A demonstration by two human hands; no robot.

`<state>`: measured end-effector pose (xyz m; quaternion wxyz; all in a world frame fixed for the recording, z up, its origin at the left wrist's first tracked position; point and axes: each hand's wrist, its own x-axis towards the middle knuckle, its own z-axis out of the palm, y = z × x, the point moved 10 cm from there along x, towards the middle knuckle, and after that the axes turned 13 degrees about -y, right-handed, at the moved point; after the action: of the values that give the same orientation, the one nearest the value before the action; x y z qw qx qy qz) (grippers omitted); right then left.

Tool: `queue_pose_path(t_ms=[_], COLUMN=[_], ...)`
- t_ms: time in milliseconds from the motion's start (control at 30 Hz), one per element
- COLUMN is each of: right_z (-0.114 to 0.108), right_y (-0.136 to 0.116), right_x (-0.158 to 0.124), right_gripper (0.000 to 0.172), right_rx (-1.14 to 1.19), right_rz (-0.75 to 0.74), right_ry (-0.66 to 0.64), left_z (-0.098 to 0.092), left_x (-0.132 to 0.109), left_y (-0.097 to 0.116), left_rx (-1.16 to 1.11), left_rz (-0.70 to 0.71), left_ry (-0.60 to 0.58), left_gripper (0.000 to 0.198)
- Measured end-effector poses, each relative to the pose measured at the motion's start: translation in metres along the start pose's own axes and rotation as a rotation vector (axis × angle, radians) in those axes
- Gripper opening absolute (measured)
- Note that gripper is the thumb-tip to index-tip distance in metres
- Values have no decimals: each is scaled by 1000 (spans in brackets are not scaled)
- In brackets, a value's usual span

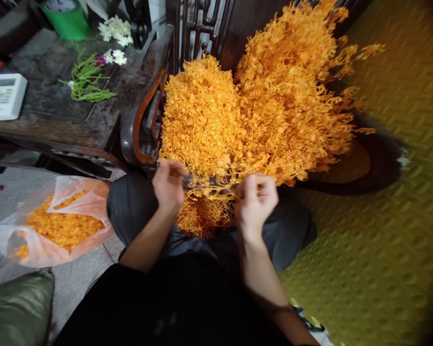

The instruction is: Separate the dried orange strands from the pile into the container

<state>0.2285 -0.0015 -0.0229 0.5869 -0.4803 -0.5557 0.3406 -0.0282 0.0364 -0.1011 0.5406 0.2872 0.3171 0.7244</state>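
My right hand (257,199) is closed around the end of a thin, branching orange sprig (216,190), which stretches leftward above my lap. Opposite it, my left hand (169,186) has its fingers curled in near the sprig's other end; they are blurred, and what they hold is hidden. Just beyond both hands rises a big heap of curly orange sprigs (202,115), with a taller, bushier bunch (292,91) on its right. More orange sprigs (205,216) lie between my knees, below the one in my hand.
Left on the floor, a translucent plastic bag (82,245) contains loose orange bits (65,226). A dark wooden table (50,122) bears a white remote (6,96), green stems (88,79), white flowers (115,31) and a green tape roll (67,19). Yellow-green textured matting (364,254) spreads at right.
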Motion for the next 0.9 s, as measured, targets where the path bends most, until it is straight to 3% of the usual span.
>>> queue_pose_path(t_ms=[67,167,267,367,467,667,900], right_z=[-21,-27,-24,-11,5,21,28], right_y=[-10,-14,-15,-17,-20,-23,-27], right_x=[3,8,5,1,1,4,0], right_gripper=[30,26,22,15,8,2,12], right_rx=[107,101,-39,-119,-130,-192,-367], right_rz=[-63,-29,-3,-18,-48,-70,-121], right_ry=[85,-34,-122,-204,-290,-387,-413], left_z=[-3,39,88,109,112,88,101], left_x=[5,3,-22,-45,-50,-34,-33], left_y=[25,44,37,18,0,-18,-3], left_rx=[59,242,457,544,464,230,492], left_rz=[100,64,-95,-277,-336,-272,-119], left_ry=[-27,-415,-831,-1033,-1004,-641,-703], left_gripper=[33,30,25,25,28,35,22])
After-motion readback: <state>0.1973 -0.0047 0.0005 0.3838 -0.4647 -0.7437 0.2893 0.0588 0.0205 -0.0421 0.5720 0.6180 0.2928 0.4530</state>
